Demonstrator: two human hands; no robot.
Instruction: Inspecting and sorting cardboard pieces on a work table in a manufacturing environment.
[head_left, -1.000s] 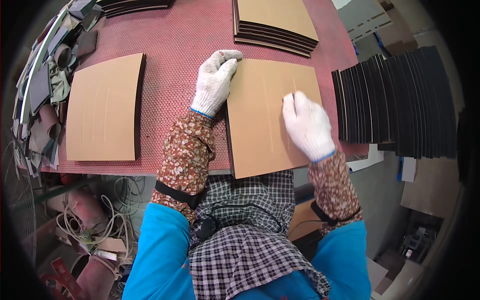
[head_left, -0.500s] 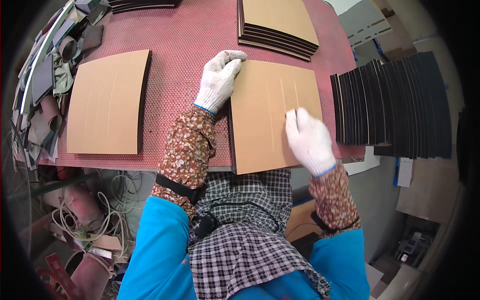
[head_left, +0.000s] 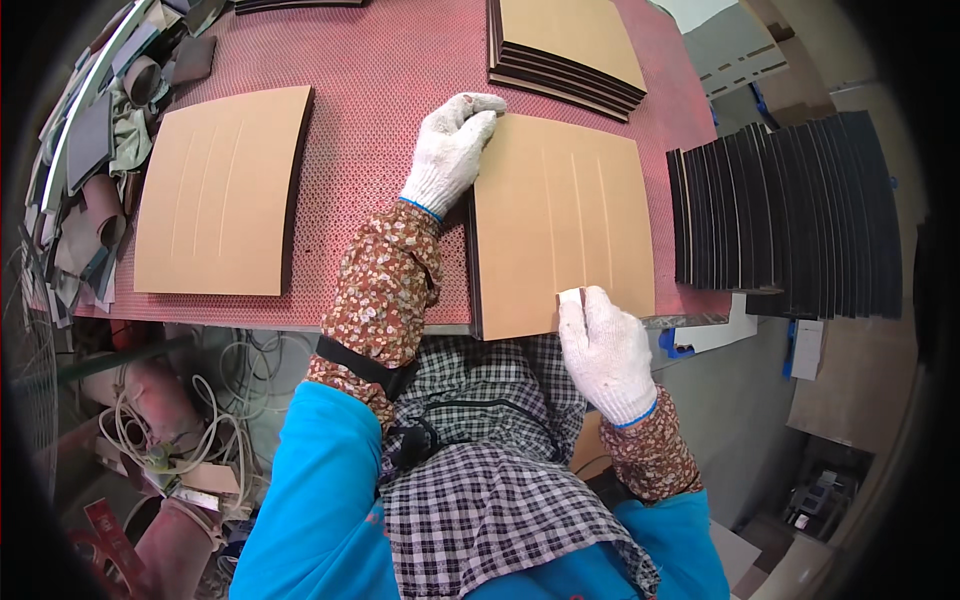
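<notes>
A tan panel (head_left: pixel 530 220) with dark edges and several shallow grooves lies in front of me, its near edge at the table's front edge. My left hand (head_left: pixel 450 150), in a white knit glove, is closed at the panel's far left corner, thumb and fingers gripping there. Over the near edge, my gloved right hand (head_left: pixel 608 355) is closed on a small folded strip (head_left: pixel 570 296), pale with a brownish edge, like sandpaper. This strip touches the panel near the lower end of the grooves. Part of it is hidden by the fingers.
Another grooved panel (head_left: pixel 220 200) lies at the left of the red mesh-topped table (head_left: pixel 370 60). A stack of panels (head_left: pixel 570 40) sits beyond mine. Many dark-edged panels (head_left: pixel 780 215) stand in a row at the right. Scraps of abrasive sheet (head_left: pixel 92 150) crowd the left edge.
My right hand has moved toward me along the grooves, from the panel's middle to its near edge, with the strip. The left hand keeps its place at the corner.
</notes>
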